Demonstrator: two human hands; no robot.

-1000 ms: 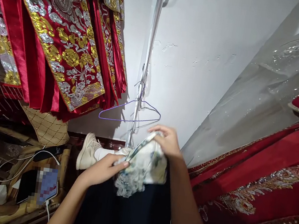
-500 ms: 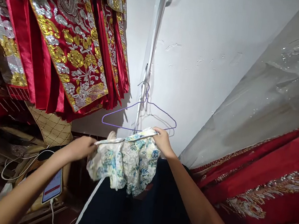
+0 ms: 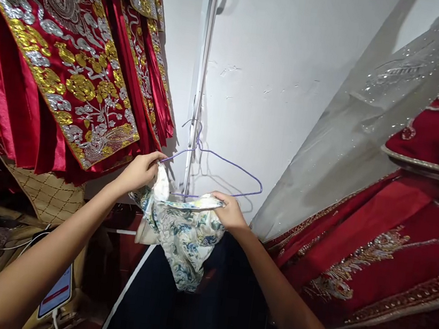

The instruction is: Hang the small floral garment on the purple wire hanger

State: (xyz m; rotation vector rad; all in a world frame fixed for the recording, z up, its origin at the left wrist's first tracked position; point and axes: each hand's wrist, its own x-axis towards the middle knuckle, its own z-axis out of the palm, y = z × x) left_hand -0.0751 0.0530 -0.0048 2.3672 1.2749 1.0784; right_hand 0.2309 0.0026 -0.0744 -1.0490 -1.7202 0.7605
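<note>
A cream garment with blue and green flowers, its exact kind unclear, spans between my hands below a purple wire hanger. At the hanger's left end, my left hand is closed on the garment's upper edge, and the cloth there covers the hanger's tip. My right hand pinches the light band along the top, just under the hanger's right part. The hanger's right end sticks out bare. Folds hide part of its lower bar, and the garment's lower part hangs in front of my dark trousers.
A metal pole stands by the white wall behind the hanger. Red embroidered garments hang on the left. On the right are a sheer clear cover and red beaded clothing. A phone with a cable lies low left.
My left hand has risen with the garment's left side to the hanger's left end, which the cloth now covers. My right hand keeps its hold. The view has shifted slightly right.
</note>
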